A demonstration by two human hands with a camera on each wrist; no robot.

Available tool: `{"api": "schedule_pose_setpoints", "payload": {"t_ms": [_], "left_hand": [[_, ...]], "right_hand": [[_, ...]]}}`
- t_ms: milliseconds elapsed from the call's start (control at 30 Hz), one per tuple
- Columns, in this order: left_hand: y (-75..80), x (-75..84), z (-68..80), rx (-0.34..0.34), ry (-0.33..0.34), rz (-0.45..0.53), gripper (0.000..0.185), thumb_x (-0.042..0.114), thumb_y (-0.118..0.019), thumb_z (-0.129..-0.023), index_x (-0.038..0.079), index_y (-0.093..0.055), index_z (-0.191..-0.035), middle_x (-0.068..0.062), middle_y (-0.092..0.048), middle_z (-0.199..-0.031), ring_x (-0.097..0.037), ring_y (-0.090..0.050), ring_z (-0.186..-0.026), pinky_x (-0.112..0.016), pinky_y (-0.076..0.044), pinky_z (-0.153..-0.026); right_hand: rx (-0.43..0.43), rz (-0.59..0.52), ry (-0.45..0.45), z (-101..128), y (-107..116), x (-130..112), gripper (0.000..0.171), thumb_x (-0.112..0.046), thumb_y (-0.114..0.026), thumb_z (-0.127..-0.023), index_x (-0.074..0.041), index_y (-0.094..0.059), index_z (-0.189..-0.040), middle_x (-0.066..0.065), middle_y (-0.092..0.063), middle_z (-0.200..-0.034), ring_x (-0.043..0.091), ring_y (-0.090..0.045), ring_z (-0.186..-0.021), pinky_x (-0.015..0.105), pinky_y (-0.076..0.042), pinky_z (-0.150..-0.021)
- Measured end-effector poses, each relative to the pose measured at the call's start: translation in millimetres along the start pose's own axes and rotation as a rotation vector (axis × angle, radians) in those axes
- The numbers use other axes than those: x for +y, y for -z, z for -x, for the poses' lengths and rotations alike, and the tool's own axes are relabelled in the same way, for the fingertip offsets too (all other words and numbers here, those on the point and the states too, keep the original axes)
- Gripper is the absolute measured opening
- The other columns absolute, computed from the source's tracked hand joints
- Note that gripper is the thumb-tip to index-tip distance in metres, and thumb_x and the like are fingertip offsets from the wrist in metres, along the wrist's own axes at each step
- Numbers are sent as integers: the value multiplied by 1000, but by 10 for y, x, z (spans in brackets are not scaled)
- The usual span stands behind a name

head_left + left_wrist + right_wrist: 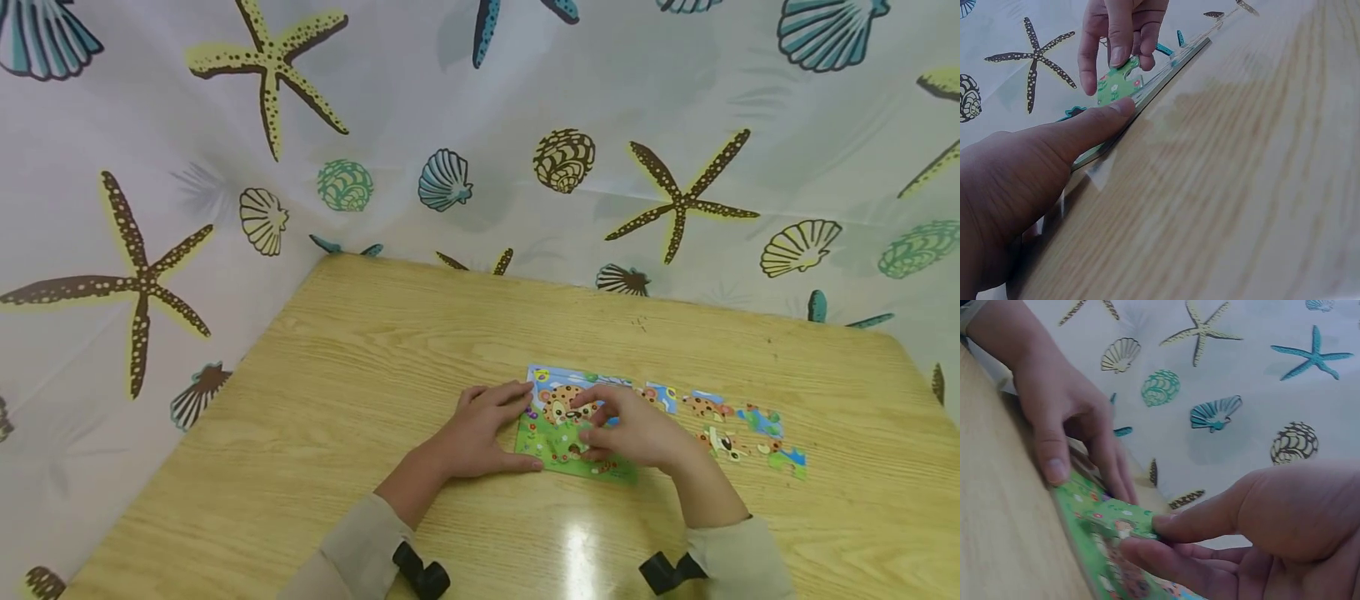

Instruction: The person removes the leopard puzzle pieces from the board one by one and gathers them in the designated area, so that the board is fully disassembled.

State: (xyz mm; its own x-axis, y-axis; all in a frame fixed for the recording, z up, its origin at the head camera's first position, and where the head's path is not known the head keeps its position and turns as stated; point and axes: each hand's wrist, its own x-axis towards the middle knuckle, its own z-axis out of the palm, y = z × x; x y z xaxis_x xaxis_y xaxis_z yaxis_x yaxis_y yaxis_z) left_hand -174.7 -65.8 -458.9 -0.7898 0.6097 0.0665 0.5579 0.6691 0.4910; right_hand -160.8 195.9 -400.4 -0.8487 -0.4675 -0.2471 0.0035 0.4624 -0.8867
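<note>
A jigsaw puzzle board (617, 476) with a spotted cartoon animal, blue sky and flowery green grass lies on the table. My left hand (476, 433) rests along its left side, the thumb on the near edge and the other fingers at the far left corner. Over the middle of the board, my right hand (637, 425) pinches a green puzzle piece (1111, 87) between thumb and fingers. Small flowers and a rounded notch show on that piece in the left wrist view. It is raised at a tilt over the board, partly hidden by the fingers.
Right of the board lie several loose puzzle pieces, among them a blue and green one (789, 461) and one with an animal face (723, 444). The wooden table (360, 350) meets a hanging cloth (495, 225) printed with shells and starfish at the back and left.
</note>
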Motion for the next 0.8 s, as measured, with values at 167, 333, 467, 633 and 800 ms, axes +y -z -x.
{"api": "schedule_pose_setpoints", "payload": {"t_ms": [167, 333, 467, 633, 800], "left_hand": [[1, -7, -5, -5, 4, 3, 99, 62, -75, -80, 6, -36, -153, 0, -30, -164, -19, -28, -152, -53, -16, -118], [-9, 0, 3, -10, 12, 23, 100, 62, -75, -80, 6, -36, -154, 0, -29, -165, -19, -27, -152, -53, -15, -118], [-21, 5, 15, -9, 11, 24, 100, 62, -75, -80, 6, -36, -154, -1, -29, -165, -19, -27, -152, -53, -15, -118], [-17, 6, 20, -2, 8, 29, 100, 61, -75, -80, 5, -37, -153, -2, -30, -164, -20, -28, -152, -53, -16, -118], [-5, -10, 6, 0, 1, 22, 99, 61, -75, -80, 5, -37, -153, -2, -30, -164, -20, -28, -152, -53, -16, -118]], "right_hand": [[-87, -20, 13, 120, 221, 48, 31, -4, -59, -98, 3, -57, -129, 22, -58, -105, 31, -74, -83, 39, -61, -79], [-120, -13, -26, 277, 486, 152, 31, -12, -61, -100, 5, -56, -126, 18, -66, -99, 30, -73, -81, 40, -61, -76], [-111, 4, -34, 382, 657, 260, 34, -13, -64, -98, 7, -55, -124, 16, -69, -93, 29, -73, -80, 40, -61, -74], [-121, 14, -68, 454, 791, 354, 34, -13, -67, -96, 10, -56, -119, 13, -70, -91, 26, -73, -80, 38, -61, -74], [-128, 18, -104, 471, 836, 405, 30, -14, -69, -95, 8, -59, -112, 10, -70, -87, 23, -72, -75, 36, -61, -71]]}}
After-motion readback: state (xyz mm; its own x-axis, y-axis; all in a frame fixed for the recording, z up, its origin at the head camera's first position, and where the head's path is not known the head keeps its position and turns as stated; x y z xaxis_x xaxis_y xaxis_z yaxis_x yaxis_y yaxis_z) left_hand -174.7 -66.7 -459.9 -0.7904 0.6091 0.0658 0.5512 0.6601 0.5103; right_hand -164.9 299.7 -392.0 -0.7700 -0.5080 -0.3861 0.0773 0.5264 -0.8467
